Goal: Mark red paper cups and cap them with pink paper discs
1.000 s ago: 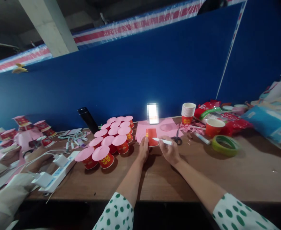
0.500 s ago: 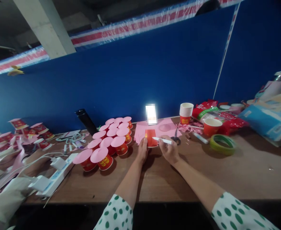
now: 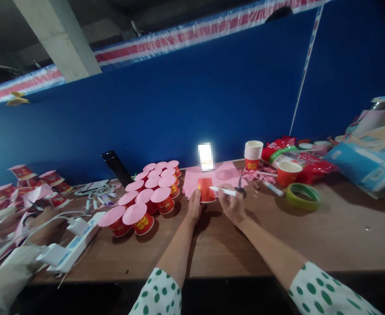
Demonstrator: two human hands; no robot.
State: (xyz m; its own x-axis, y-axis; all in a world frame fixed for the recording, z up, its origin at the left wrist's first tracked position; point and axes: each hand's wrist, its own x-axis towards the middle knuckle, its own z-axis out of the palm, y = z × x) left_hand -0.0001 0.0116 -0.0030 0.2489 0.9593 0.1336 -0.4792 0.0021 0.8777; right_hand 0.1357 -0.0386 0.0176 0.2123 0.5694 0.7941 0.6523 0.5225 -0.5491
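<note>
A red paper cup (image 3: 206,190) with a yellow print is gripped at its left side by my left hand (image 3: 195,207). My right hand (image 3: 232,205) is closed round a white marker (image 3: 225,191), its tip pointing left at the cup's right side; whether it touches cannot be made out. Behind the cup, pink paper sheets (image 3: 192,175) lie on the table, with a phone-like glowing screen (image 3: 206,156), blurred out, standing at their back. Scissors (image 3: 242,191) lie partly hidden just beyond my right hand. To my left stand several upturned red cups topped with pink paper discs (image 3: 136,213).
Right of me are a stack of paper cups (image 3: 253,153), a single cup (image 3: 288,173), another marker (image 3: 273,188) and a roll of green tape (image 3: 303,197). A power strip (image 3: 76,245) and black bottle (image 3: 116,167) are on the left. A co-worker's hands (image 3: 44,225) handle paper at far left.
The view has shifted slightly. Both my hands keep their hold on the cup and marker with hardly any movement. At far left, the co-worker's hands and paper have moved.
</note>
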